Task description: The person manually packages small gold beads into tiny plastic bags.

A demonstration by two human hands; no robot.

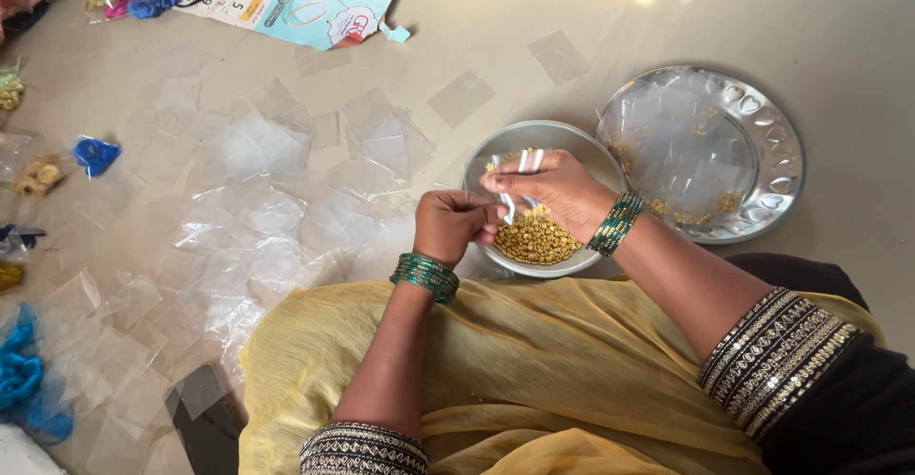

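Note:
A small steel bowl sits on the floor in front of my lap, holding a heap of tiny gold beads. Over it, my left hand and my right hand pinch a small clear plastic pouch between them, fingers closed on its edges. Green bangles ring both wrists. Whether beads are inside the pouch I cannot tell.
A larger steel plate with clear pouches and a few gold beads lies right of the bowl. Several empty clear pouches are scattered on the floor at left. A dark phone lies near my knee. Blue threads and small packets line the left edge.

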